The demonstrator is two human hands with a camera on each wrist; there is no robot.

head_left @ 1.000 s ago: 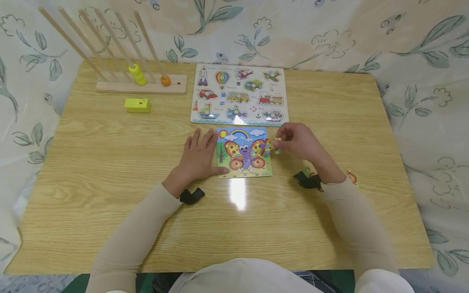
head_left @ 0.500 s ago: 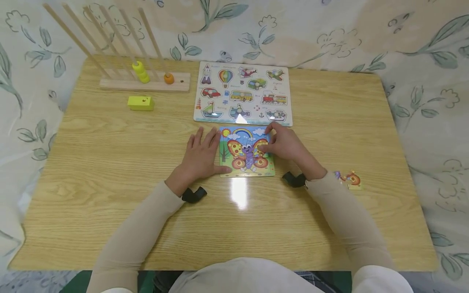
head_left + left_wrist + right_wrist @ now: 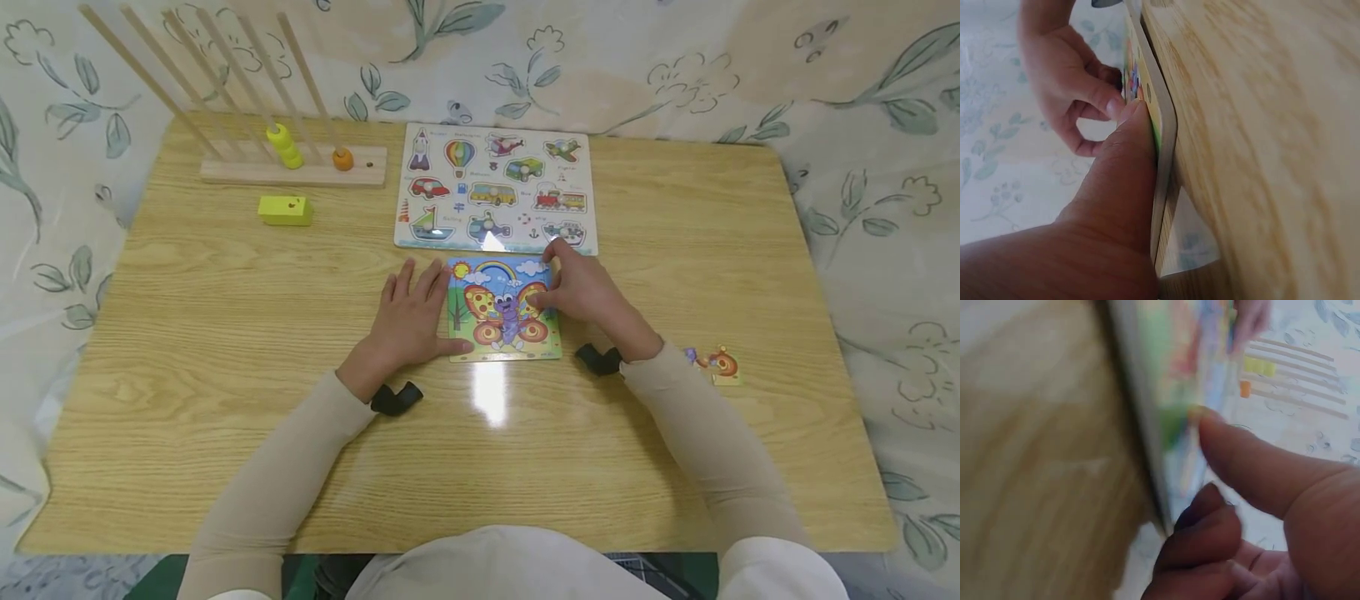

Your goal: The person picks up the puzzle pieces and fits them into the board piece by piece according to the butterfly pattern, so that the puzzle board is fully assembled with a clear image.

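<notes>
A square butterfly jigsaw puzzle lies near the middle of the table. My left hand rests along its left edge with fingers spread, the thumb across the lower left corner. At the upper right side, my right hand holds a small puzzle piece against the picture. In the right wrist view, the thumb is on this blurred green-yellow piece, while the other fingers curl at the board's edge. Several loose puzzle pieces lie right of the right forearm, one with an orange spiral.
A vehicle peg puzzle lies just behind the butterfly puzzle. At the back left stands a wooden rod stand with yellow and orange beads; a yellow-green block is in front of it. Patterned cloth hangs behind the table.
My right hand has moved left with the puzzle piece, from beside the butterfly puzzle onto its right side. The loose pieces by the right forearm have come into view. The left hand stays put.
</notes>
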